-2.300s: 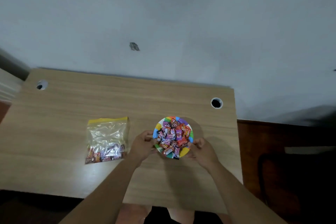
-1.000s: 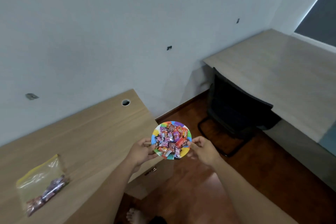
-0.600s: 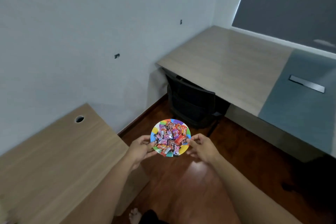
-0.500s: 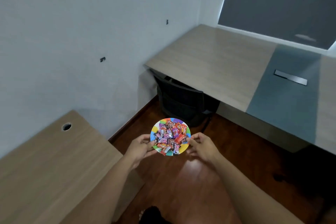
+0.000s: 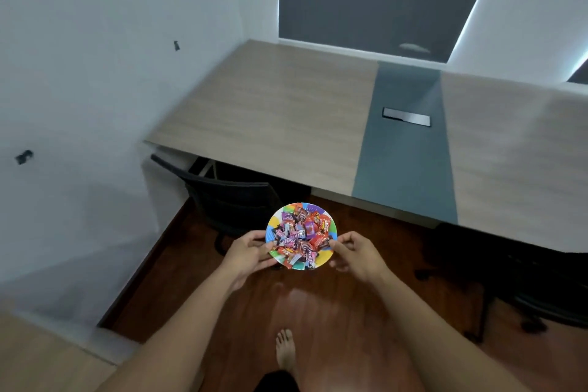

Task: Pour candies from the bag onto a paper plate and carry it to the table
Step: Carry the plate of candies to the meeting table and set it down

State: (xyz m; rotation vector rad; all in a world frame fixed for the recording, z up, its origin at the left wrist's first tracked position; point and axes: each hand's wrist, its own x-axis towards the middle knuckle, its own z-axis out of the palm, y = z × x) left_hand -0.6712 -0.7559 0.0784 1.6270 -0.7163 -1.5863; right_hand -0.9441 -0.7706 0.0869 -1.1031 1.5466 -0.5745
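A small paper plate (image 5: 276, 220) with a rainbow rim hangs in the air above the wooden floor, held level. A heap of wrapped candies (image 5: 300, 235) in red, pink and purple fills it. My left hand (image 5: 247, 252) pinches the plate's left edge and my right hand (image 5: 356, 251) pinches its right edge. Ahead stretches a long table (image 5: 280, 111) with a light wood top and a grey-blue strip across it. The candy bag is out of sight.
A black chair (image 5: 229, 204) is tucked under the long table's near left end, just beyond the plate. Another dark chair (image 5: 541, 289) stands at the right. A corner of the first desk (image 5: 38, 356) shows at the bottom left. My bare foot (image 5: 285, 349) is on the floor.
I lifted the plate off the first desk and turned right. That desk and the bag have slid out of view, and the long table now lies ahead and closer.
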